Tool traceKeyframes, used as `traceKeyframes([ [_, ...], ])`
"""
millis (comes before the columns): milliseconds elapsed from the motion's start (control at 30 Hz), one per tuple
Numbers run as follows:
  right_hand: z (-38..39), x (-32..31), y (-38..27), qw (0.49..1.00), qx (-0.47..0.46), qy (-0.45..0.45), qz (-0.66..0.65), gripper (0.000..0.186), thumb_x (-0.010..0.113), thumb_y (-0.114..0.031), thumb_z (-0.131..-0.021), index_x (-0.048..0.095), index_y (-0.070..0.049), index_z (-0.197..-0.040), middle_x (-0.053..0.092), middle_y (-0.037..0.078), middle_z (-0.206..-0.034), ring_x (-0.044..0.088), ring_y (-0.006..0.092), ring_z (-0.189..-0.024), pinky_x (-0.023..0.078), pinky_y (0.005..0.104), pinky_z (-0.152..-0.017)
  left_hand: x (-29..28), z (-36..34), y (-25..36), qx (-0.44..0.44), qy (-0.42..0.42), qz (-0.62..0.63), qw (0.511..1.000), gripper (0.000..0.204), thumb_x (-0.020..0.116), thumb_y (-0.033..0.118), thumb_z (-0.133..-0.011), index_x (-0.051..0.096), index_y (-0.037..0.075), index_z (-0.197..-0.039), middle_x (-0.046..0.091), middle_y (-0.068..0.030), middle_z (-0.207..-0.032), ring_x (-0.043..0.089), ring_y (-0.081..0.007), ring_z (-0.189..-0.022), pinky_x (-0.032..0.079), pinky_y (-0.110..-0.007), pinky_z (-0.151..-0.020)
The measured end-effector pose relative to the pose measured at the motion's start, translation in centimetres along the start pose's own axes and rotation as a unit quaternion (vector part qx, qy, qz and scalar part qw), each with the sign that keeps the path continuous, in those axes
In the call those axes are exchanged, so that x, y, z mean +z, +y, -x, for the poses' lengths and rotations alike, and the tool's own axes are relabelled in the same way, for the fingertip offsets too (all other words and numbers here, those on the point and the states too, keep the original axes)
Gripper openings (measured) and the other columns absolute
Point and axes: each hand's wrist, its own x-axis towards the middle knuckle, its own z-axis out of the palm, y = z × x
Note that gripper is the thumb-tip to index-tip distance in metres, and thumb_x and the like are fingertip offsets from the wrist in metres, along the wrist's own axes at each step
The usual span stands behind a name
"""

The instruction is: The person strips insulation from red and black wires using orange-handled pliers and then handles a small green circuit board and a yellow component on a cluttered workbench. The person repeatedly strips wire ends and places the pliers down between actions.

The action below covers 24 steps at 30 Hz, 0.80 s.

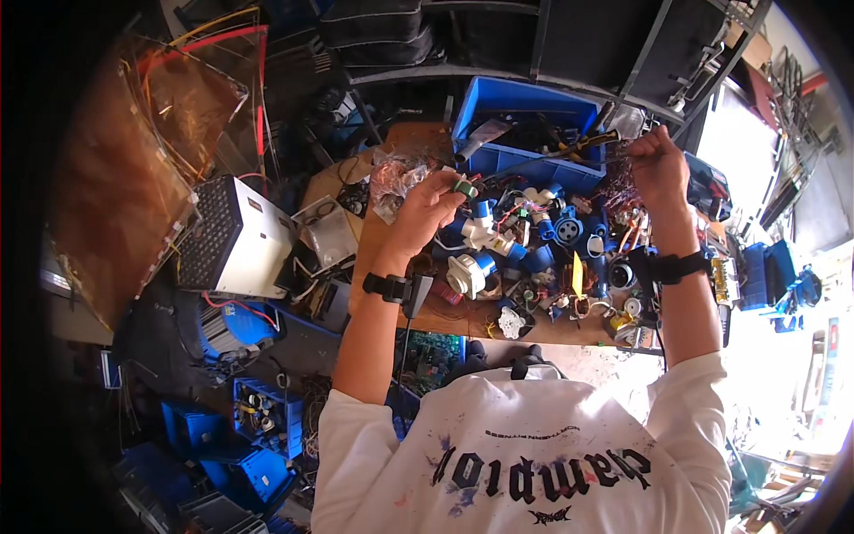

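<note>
My left hand [430, 212] is closed, pinching a small green cylindrical part [464, 189] over the left side of the wooden table [378, 254]. My right hand [659, 169] is raised near the right end of the blue bin, its fingers pinched together; what they hold, if anything, is too thin or blurred to make out. Below and between the hands lies a heap of electrical parts: a white and blue multi-way connector [485, 233], a white and blue socket [468, 274], a round blue socket [567, 230] and a yellow tag [577, 274].
Behind the heap stands a blue bin [534, 167] with a yellow-and-black-handled tool [598, 140] across its front right rim. Clear plastic bags [396, 178] lie at the table's left. A white, black-faced box [238, 236] stands farther left. Blue crates [267, 416] sit lower left.
</note>
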Motion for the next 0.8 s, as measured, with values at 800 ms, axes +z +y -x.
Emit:
traceKeyframes([
  [800,-11.7,-20.7,-15.8,0.637,-0.350,-0.052,0.684,0.021,0.039,-0.008,-0.100,0.042,-0.006,-0.079,0.036,0.000,-0.063,0.037,0.0135,-0.054,0.040,0.0280,-0.056,-7.4,2.1,-0.9,-0.031,-0.003,0.061,0.998,0.026,0.064,0.013,-0.091,0.058,0.006,-0.115,0.064,-0.0021,-0.091,0.040,-0.0053,-0.057,0.034,-0.021,-0.057],
])
